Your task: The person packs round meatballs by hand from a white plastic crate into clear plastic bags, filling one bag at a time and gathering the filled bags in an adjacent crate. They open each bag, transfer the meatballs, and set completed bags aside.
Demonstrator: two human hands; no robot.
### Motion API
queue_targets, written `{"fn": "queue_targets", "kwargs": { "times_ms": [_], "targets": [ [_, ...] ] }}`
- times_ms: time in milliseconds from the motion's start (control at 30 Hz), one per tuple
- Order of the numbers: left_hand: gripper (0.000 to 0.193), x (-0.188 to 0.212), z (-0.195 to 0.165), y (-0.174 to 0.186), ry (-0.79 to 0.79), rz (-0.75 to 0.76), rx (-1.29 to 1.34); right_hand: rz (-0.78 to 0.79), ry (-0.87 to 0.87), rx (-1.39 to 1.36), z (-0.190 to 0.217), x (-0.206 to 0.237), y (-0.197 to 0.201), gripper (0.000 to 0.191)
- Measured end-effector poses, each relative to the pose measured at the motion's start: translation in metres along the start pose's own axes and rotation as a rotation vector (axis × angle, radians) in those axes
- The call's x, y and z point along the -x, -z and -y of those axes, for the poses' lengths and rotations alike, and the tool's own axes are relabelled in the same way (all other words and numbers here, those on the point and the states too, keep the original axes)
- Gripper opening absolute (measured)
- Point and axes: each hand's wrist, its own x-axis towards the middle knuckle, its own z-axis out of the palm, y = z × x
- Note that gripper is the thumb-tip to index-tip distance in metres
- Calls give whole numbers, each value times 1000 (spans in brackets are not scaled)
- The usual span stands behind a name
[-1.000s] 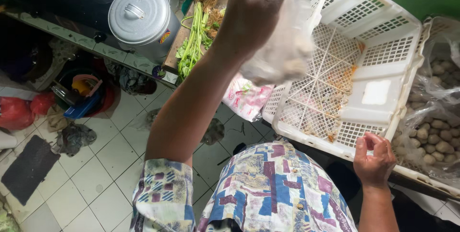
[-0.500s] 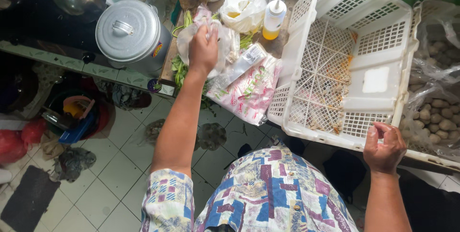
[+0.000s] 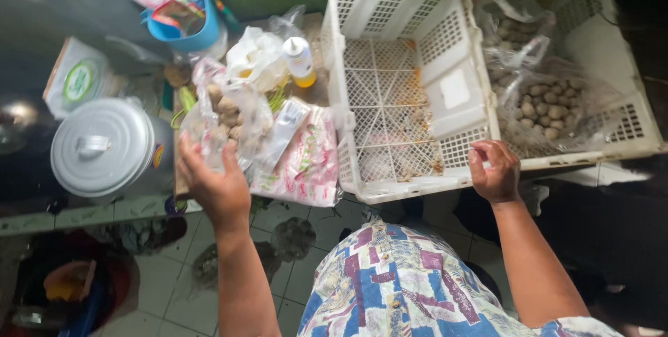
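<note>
Clear plastic bag of brownish lumps lies on the tabletop, the left hand spread open against it. The right hand curls around the white crate rim.

We find the worktop crowded: a clear bag of round pieces, pink packets and a small bottle lie close together, walled by a grey lidded pot and a white crate. Inside that crate, the mesh floor gives open room.
</note>
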Motion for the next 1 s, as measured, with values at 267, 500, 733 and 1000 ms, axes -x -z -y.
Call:
{"fn": "queue_targets", "kwargs": {
  "times_ms": [267,500,733,1000],
  "targets": [
    [61,52,-2,-3,-50,-124,-118,-7,-31,-15,6,-2,8,14],
    [58,84,-59,-39,-88,123,351,17,-61,24,11,-4,15,13],
    [61,109,-122,-57,-203,304,380,-10,40,58,4,-2,19,10],
    [55,131,-188,-76,-282,365,123,37,138,1,-15,3,24,11]
  ]
}}
